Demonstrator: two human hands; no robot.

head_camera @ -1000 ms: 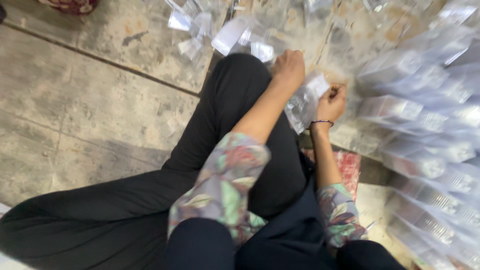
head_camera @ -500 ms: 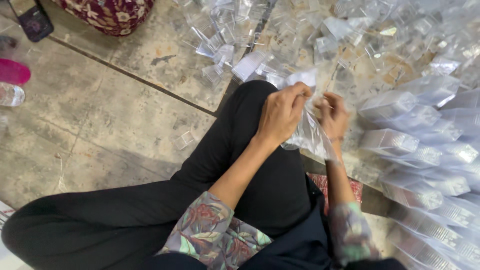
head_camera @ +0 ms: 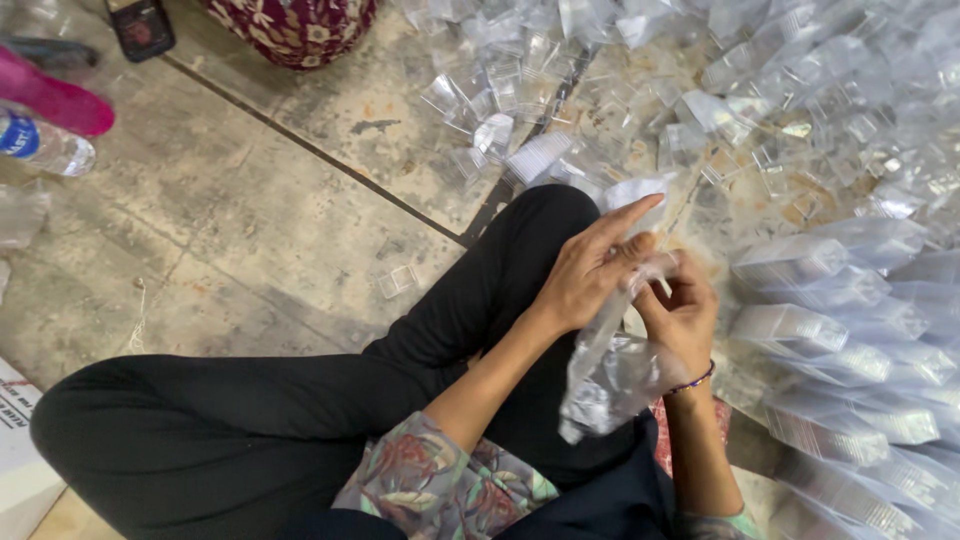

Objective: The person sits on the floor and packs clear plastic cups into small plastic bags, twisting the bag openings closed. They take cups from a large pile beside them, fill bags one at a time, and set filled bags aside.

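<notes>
Left hand [head_camera: 585,275] and right hand [head_camera: 685,315] pinch what looks like a clear plastic bag [head_camera: 610,375].

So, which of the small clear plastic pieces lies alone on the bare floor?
The small clear box left of the black-trousered knee; all others sit in the pile.

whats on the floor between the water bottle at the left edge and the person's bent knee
Mostly bare stone floor with a dark joint line. One small clear plastic box lies close to the knee. The head view shows this, right of the water bottle.
</notes>
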